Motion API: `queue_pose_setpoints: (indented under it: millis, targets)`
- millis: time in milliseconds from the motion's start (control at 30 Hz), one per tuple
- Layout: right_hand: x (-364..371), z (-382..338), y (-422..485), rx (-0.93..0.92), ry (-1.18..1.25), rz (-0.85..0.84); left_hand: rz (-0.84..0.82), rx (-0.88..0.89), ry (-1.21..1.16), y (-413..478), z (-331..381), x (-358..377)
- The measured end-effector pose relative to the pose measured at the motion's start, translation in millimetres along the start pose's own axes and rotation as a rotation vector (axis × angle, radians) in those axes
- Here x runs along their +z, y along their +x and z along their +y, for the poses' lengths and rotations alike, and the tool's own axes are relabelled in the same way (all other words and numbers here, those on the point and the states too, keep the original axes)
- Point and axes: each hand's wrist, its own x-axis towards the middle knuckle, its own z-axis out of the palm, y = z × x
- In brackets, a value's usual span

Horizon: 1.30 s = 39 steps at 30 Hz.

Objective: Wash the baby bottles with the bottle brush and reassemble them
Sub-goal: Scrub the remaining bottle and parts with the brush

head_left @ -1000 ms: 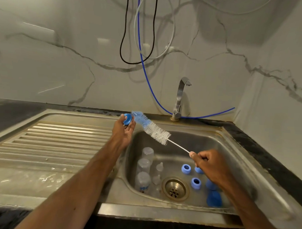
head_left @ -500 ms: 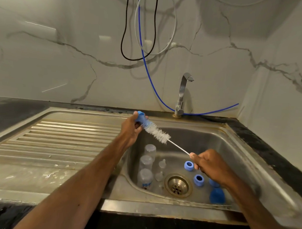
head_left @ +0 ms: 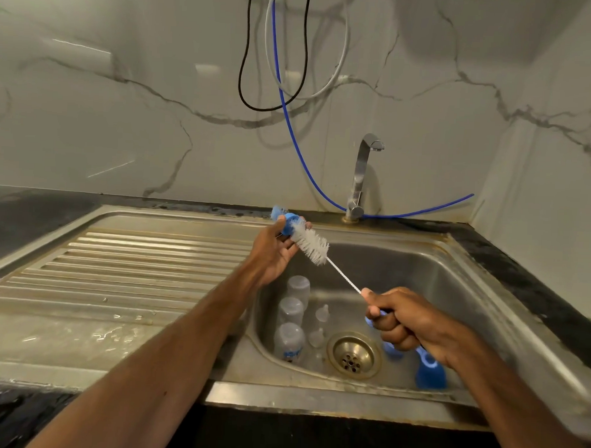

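Observation:
My left hand [head_left: 273, 253] holds a blue bottle ring [head_left: 291, 222] above the sink's left rim, with the bottle brush [head_left: 312, 244] pushed through it so the blue tip sticks out the far side. My right hand [head_left: 404, 323] grips the brush's blue handle over the basin. Three clear bottles [head_left: 289, 337] lie along the basin's left wall, with clear teats [head_left: 322, 313] beside them. A blue cap [head_left: 429, 372] and a blue ring [head_left: 393, 351] lie in the basin under my right hand, partly hidden.
The steel sink [head_left: 452, 289] has a brass drain [head_left: 353, 355] and a ribbed drainboard [head_left: 135, 268] on the left, wet near the front. A tap [head_left: 361, 179] stands at the back. Blue, black and grey cables hang on the marble wall. Dark countertop surrounds the sink.
The brush has gone through the blue ring in my left hand, its blue tip now out the far side. My right hand has slid up to cover the rings in the basin.

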Motion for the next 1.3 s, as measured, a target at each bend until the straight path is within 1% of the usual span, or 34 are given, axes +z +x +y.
queue_pose_setpoints:
  millis: [133,233,300,400,500,600,667,733,800,833,900,967,1033,1133,1200,1300]
  targets:
    - [-1.1,-7.5,0.7,0.092,0.215,-0.118,-0.045,-0.070,0.001,-7.7,-10.5,14.4]
    - [-2.6,-9.1,2.8,0.104,0.296,-0.126,-0.053,-0.086,-0.017,-7.9,-15.5,21.1]
    - [-0.9,-7.9,4.5,0.073,0.244,-0.080,-0.015,-0.041,-0.011,-3.9,-12.0,21.9]
    - [5.5,-3.1,3.7,-0.043,0.023,0.047,0.126,0.054,0.029,4.9,-2.3,11.8]
    - [12.3,1.3,0.9,-0.164,-0.183,0.147,0.252,0.106,-0.009,12.7,8.5,-6.0]
    - [14.4,1.5,0.9,-0.209,-0.237,0.212,0.296,0.113,-0.001,10.8,7.4,-7.2]
    - [14.8,-0.5,2.7,-0.205,-0.207,0.240,0.240,0.086,0.042,5.3,-2.1,0.3]
    - [15.4,-2.3,4.9,-0.186,-0.162,0.260,0.157,0.006,0.089,-2.3,-15.5,12.5]
    - [16.3,-3.6,6.3,-0.157,-0.108,0.272,0.117,-0.042,0.110,-5.8,-22.4,23.8]
    - [16.5,-4.1,5.8,-0.140,-0.079,0.262,0.113,-0.033,0.114,-4.9,-21.9,26.1]
    - [15.0,-4.9,1.9,-0.101,-0.045,0.186,0.142,0.029,0.095,-0.8,-14.3,24.1]
    - [13.8,-6.1,-2.8,-0.073,-0.048,0.107,0.226,0.074,0.037,8.0,-4.8,11.8]
    - [15.7,-9.1,-2.4,-0.072,-0.053,0.105,0.252,0.056,0.028,5.7,-5.7,7.4]
    - [21.1,-14.2,7.4,-0.059,0.028,0.181,0.104,-0.073,0.099,-9.5,-24.9,26.7]
    - [21.5,-13.3,11.4,-0.040,0.087,0.210,0.032,-0.083,0.103,-10.0,-31.6,36.6]
    - [17.0,-8.1,6.6,-0.022,0.056,0.156,0.069,-0.021,0.063,-0.3,-19.3,34.2]
